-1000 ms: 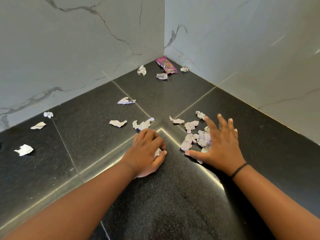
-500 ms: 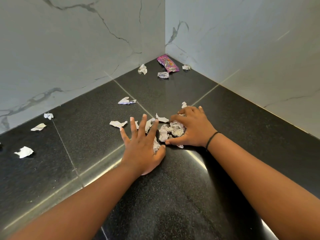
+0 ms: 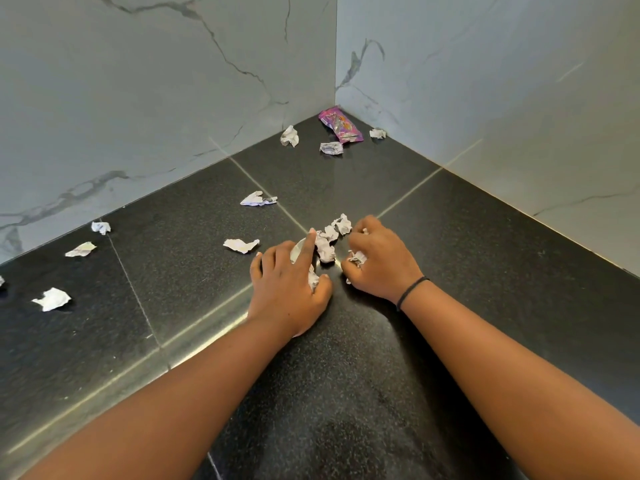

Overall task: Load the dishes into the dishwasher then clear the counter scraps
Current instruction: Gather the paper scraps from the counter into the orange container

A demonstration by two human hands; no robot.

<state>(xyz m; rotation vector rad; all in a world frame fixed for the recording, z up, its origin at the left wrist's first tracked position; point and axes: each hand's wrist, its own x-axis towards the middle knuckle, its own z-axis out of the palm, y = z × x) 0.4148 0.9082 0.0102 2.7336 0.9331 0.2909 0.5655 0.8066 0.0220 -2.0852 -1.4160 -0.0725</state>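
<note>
1. Centrally, both hands sit on the black counter (image 3: 450, 258), close together, with a small heap of crumpled paper scraps (image 3: 327, 242) between and just beyond them.
2. Left hand (image 3: 289, 285): fingers are curled down over scraps, the index finger stretched forward to touch the heap; a wad of paper shows pinched between thumb and palm.
3. Right hand (image 3: 379, 259): fingers are curled tight round scraps, bits of paper poking out by the knuckles and under the heel of the hand. A dark band (image 3: 412, 292) circles that wrist.
4. The loose pieces of the heap lie at the left fingertips and touch the right hand's knuckles.
5. Other scraps lie apart from both hands: one torn piece (image 3: 241, 244) just left of the left hand, another (image 3: 258, 199) farther back, several (image 3: 52, 298) well off to the left near the marble wall (image 3: 138, 98).
6. In the far corner, a pink wrapper (image 3: 340, 126) lies with three more paper balls (image 3: 331, 147) near it.
</note>
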